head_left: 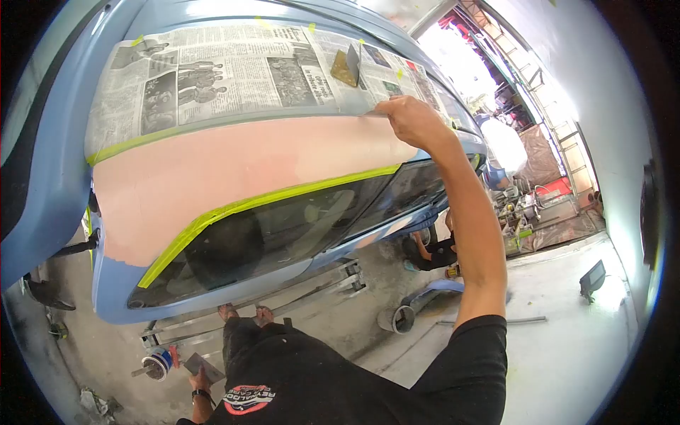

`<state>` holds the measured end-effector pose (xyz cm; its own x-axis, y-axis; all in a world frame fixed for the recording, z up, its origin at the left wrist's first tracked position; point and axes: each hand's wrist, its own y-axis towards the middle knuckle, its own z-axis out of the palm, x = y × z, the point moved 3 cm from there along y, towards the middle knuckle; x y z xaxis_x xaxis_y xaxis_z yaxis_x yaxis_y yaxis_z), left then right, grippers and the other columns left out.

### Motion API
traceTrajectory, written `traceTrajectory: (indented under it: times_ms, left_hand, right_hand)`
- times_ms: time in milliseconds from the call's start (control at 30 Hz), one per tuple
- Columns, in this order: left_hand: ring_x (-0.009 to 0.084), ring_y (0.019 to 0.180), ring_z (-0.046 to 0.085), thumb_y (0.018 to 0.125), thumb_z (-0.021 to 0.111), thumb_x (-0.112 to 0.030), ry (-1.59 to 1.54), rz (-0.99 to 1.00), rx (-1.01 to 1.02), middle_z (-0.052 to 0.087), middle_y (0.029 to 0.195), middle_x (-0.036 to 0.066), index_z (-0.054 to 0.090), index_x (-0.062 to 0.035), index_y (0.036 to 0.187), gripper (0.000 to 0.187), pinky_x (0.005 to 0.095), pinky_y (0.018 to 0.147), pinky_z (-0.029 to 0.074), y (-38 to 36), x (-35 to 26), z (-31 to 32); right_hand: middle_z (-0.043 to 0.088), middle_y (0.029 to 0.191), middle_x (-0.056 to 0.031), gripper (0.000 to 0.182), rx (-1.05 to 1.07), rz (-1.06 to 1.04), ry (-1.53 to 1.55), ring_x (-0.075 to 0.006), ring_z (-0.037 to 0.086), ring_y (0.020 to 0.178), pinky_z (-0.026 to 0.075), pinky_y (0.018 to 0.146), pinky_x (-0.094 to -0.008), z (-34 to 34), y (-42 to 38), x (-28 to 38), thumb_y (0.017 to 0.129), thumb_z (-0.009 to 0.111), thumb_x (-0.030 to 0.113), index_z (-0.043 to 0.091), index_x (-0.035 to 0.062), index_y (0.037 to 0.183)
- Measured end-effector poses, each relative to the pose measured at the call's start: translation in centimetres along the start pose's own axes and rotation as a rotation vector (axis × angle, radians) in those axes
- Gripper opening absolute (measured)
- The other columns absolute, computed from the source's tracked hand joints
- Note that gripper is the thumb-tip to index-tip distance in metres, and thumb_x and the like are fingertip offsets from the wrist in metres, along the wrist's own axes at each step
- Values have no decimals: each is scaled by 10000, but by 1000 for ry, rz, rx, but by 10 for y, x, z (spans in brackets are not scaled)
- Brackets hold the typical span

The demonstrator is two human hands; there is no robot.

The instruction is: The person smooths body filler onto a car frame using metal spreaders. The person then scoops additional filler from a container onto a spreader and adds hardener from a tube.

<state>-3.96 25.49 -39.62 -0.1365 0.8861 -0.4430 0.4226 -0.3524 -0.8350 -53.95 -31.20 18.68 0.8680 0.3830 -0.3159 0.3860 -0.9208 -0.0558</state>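
Observation:
My right hand [413, 120] is closed at the far edge of the pink-beige filler patch [262, 152] on the blue car's upper side, beside the newspaper. Its fingertips press near the roof edge, and whatever they hold is too hidden to name. Low on the left, my left hand [200, 380] grips a flat grey rectangular plate [204, 366]. A tan-brown plate with a grey one beside it [346, 67] rests on the newspaper [244, 78]. Yellow-green tape [283, 191] borders the patch above the dark side window [276, 227].
I stand on a metal trestle plank [304, 301]. Below are an open tin [156, 365] and a bucket [397, 320]. Another person [432, 251] crouches beside the car. A floodlight [592, 282] stands right; tools and clutter [520, 205] lie behind. The raised blue tailgate [53, 184] is left.

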Motion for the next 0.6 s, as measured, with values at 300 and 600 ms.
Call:
traceTrajectory:
  times_ms: [300,600]
  left_hand:
    - [223,769,639,922,675,-244,-171,-5,-26,677,952,83,626,51,1164,385,369,645,506,29,15,-7]
    - [240,797,656,916,693,-194,-246,27,-15,677,980,119,612,73,1144,360,386,690,543,26,40,-24]
  right_hand:
    - [691,1147,-130,425,143,153,-204,-317,635,1110,517,931,-431,8,5,-32,857,498,2,685,172,1199]
    - [698,1157,-100,421,142,273,-293,-286,641,1124,550,897,-427,47,6,-104,866,517,12,701,200,1195]
